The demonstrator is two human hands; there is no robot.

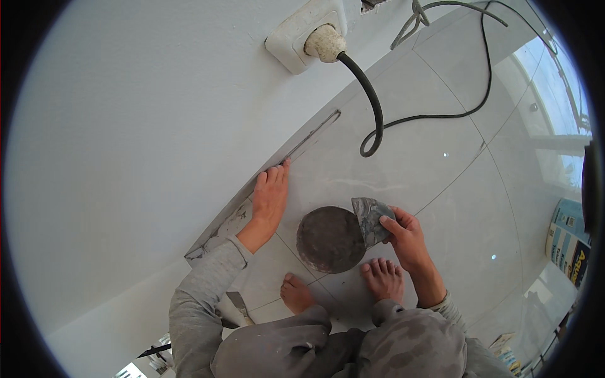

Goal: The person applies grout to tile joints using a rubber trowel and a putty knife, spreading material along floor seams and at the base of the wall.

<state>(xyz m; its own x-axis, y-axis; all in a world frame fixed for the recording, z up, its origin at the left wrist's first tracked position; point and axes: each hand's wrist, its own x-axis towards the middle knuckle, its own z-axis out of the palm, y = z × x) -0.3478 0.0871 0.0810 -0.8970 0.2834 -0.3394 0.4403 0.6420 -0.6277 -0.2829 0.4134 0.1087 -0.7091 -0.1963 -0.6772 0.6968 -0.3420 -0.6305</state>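
My left hand (270, 200) reaches to the foot of the wall, its fingers stretched out against the skirting tile (247, 196). A smear of dark grey paste (315, 133) runs along the floor joint just beyond the fingertips. In my right hand (406, 236) is a flat grey spreader (370, 219), smeared with paste and pinched between thumb and fingers. Its blade overlaps the right edge of a round tub (333, 240) of dark grey paste, which stands on the floor in front of my feet. Whether blade and tub touch, I cannot tell.
A black cable (372, 97) hangs from the wall socket (293, 38) and trails across the glossy tiled floor (435, 183). At the right stands a printed bucket (566, 242). A scraper (239, 307) lies beside my left knee. My bare feet (384, 280) are close behind the tub.
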